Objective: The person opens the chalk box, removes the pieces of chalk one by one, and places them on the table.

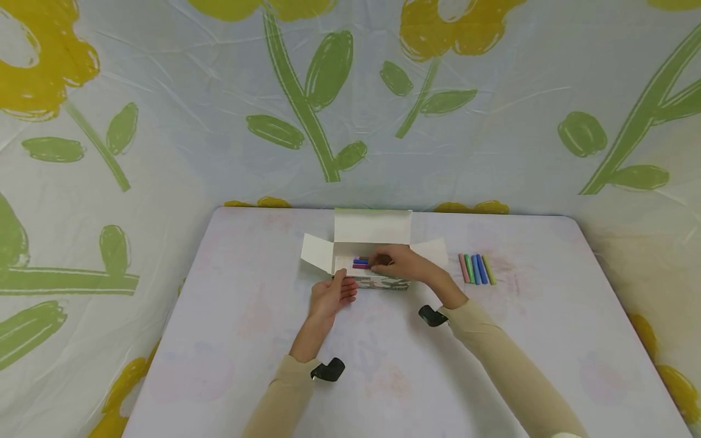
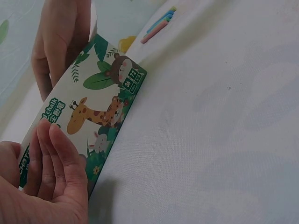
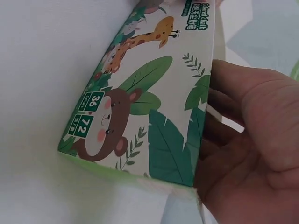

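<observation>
An open chalk box (image 1: 372,236) with a jungle-animal print (image 2: 103,102) (image 3: 149,93) lies at the table's middle, flaps spread. Blue and purple chalk sticks (image 1: 359,263) show inside it. My right hand (image 1: 397,263) reaches over the box's near wall, and its curled fingers hold the ends of those sticks. In the right wrist view that hand (image 3: 252,140) goes behind the wall and its fingertips are hidden. My left hand (image 1: 331,295) rests against the box's near left face, fingers (image 2: 51,154) lying flat on the print and thumb up at the rim.
Several loose chalk sticks (image 1: 476,269) (image 2: 159,25), pink, green, blue and yellow, lie side by side on the pale table (image 1: 493,353) right of the box. A flower-print sheet (image 1: 328,121) hangs behind the table. Small black cameras (image 1: 328,370) sit at both wrists.
</observation>
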Demonstrator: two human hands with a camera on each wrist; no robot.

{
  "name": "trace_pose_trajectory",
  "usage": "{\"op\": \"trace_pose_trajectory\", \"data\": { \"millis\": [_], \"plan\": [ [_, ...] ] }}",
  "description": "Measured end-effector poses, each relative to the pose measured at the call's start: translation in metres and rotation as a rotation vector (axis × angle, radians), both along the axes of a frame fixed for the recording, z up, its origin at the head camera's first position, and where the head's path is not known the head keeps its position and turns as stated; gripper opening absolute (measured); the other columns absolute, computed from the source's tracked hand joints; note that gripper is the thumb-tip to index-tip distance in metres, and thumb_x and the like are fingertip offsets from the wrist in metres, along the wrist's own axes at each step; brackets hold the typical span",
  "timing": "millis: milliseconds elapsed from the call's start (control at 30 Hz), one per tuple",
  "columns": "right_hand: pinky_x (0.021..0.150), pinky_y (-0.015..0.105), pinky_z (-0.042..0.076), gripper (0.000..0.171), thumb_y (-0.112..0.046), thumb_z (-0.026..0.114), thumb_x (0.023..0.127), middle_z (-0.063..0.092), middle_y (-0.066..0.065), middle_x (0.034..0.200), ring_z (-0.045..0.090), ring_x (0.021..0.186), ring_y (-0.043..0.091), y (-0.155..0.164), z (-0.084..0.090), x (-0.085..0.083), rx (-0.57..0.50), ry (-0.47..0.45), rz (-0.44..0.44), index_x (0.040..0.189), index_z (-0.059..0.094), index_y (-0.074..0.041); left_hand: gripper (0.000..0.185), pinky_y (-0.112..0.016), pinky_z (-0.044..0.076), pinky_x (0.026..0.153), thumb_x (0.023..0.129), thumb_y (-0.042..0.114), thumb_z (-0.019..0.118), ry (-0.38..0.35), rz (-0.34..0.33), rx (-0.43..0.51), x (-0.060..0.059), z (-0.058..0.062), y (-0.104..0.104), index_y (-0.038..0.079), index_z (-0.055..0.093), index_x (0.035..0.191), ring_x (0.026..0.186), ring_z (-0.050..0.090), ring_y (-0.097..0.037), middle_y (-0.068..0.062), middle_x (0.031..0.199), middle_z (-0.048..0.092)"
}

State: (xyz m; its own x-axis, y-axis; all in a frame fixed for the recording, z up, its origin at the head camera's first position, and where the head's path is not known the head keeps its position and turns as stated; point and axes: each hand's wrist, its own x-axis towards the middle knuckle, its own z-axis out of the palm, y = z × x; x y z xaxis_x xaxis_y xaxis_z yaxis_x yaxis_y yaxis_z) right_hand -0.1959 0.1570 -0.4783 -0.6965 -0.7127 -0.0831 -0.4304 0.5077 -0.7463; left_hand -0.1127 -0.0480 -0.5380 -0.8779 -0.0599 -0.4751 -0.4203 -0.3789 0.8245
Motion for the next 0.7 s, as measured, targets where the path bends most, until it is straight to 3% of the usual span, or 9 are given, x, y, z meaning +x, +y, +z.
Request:
{"op": "trace_pose_trajectory", "data": {
  "millis": [233, 500, 700],
  "plan": [
    [0.084, 0.035, 0.057, 0.016, -0.006, 0.065, 0.100, 0.071, 0.009, 0.101, 0.064, 0.091, 0.018, -0.011, -0.004, -0.011, 0.193, -0.012, 0.095, 0.110, 0.072, 0.004, 0.036, -0.023, 0.060, 0.066, 0.103, 0.027, 0.062, 0.001, 0.012, 0.016, -0.001, 0.000, 0.001, -0.005, 0.072, 0.092, 0.068, 0.068, -0.010, -0.006, 0.078, 0.073],
    [0.090, 0.035, 0.057, 0.019, -0.005, 0.061, 0.102, 0.072, 0.010, 0.108, 0.066, 0.097, 0.018, -0.016, -0.006, -0.021, 0.257, -0.136, 0.145, 0.114, 0.073, 0.004, 0.038, -0.022, 0.060, 0.067, 0.103, 0.028, 0.063, 0.008, 0.001, 0.016, -0.001, 0.000, 0.000, -0.009, 0.071, 0.097, 0.069, 0.068, -0.009, -0.005, 0.079, 0.072],
    [0.090, 0.035, 0.058, 0.018, -0.001, 0.065, 0.098, 0.074, 0.010, 0.107, 0.067, 0.096, 0.019, -0.020, -0.009, -0.024, 0.296, -0.152, 0.142, 0.113, 0.075, 0.003, 0.037, -0.022, 0.060, 0.066, 0.103, 0.027, 0.063, 0.009, 0.007, 0.019, -0.002, -0.002, 0.000, -0.008, 0.071, 0.096, 0.069, 0.068, -0.009, -0.005, 0.078, 0.073]
  ]
}}
